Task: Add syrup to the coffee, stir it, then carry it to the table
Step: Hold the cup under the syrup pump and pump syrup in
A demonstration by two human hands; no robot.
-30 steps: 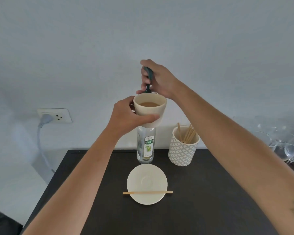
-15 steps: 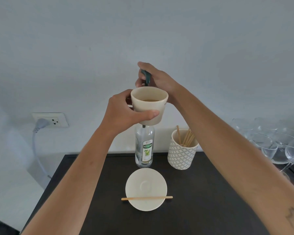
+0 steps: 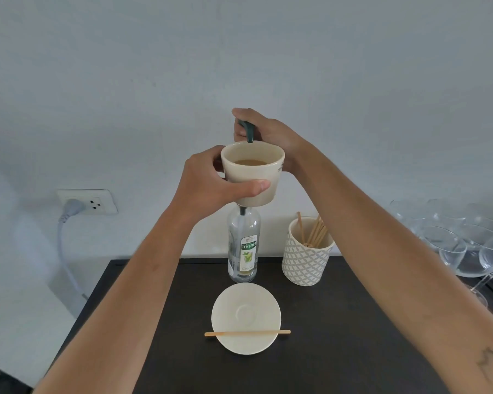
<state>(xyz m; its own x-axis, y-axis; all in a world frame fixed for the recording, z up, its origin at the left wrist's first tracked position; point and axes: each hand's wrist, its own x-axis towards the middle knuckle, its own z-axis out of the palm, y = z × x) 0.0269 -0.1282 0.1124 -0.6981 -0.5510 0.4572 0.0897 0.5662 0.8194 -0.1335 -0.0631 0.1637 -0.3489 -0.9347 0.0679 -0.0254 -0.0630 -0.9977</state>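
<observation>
My left hand (image 3: 211, 186) grips a cream coffee cup (image 3: 255, 169) with light brown coffee inside, held up in front of the syrup bottle's neck. My right hand (image 3: 265, 132) presses on the dark green pump head (image 3: 248, 129) of the clear syrup bottle (image 3: 243, 248), whose spout curves down over the cup's far rim. The bottle stands at the back of the dark table (image 3: 339, 336). Below it, a cream saucer (image 3: 246, 317) lies on the table with a wooden stir stick (image 3: 246, 333) across its near edge.
A patterned white holder (image 3: 306, 260) with several wooden sticks stands right of the bottle. Several wine glasses (image 3: 464, 245) crowd the far right. A wall socket (image 3: 88, 201) with a grey plug and cable is on the left. The table's left edge drops off.
The view has tilted slightly, so the table objects sit lower in frame. My right hand has pushed the pump down closer to the cup rim. The cup stays under the spout.
</observation>
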